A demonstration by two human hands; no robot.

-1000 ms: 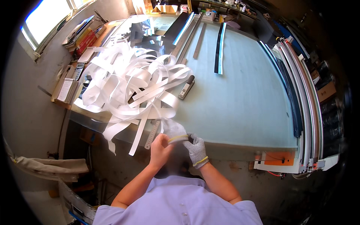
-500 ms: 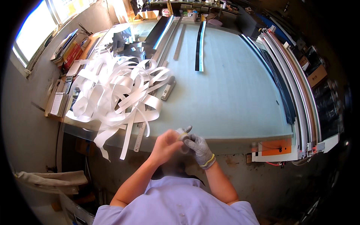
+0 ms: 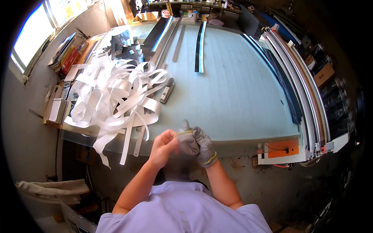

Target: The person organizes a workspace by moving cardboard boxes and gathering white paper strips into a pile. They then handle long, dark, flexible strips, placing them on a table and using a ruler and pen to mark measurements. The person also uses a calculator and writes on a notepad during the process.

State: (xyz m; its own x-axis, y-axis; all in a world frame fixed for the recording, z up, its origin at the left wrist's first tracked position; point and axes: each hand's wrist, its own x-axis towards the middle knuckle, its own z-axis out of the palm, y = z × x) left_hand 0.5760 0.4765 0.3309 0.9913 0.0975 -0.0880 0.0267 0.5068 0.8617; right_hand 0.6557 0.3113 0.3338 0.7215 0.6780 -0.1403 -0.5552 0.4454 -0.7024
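Note:
Bare, with its fingers curled, my left hand [image 3: 162, 148] is at the yellow-edged cuff of a loose grey knit work glove [image 3: 188, 142], apparently pinching it. My right hand [image 3: 206, 149] wears a matching grey glove and grips the loose one from the other side. Both hands are just in front of the table's near edge, above my lap. Beyond them on the glass-like table top [image 3: 233, 101] lies a grey utility knife [image 3: 167, 91], close to a big tangle of white strips [image 3: 112, 93].
A steel ruler [image 3: 138, 143] sticks out past the near edge under the strips. A black and blue strip [image 3: 200, 46] lies farther back. Long rails [image 3: 307, 85] line the right side; an orange panel [image 3: 283, 150] is at the near right corner. Papers and a calculator [image 3: 67, 85] sit at left.
The loose glove now shows more fully between my hands, its cuff turned toward my left hand. My left hand has drawn slightly to the left, and the view has shifted a little.

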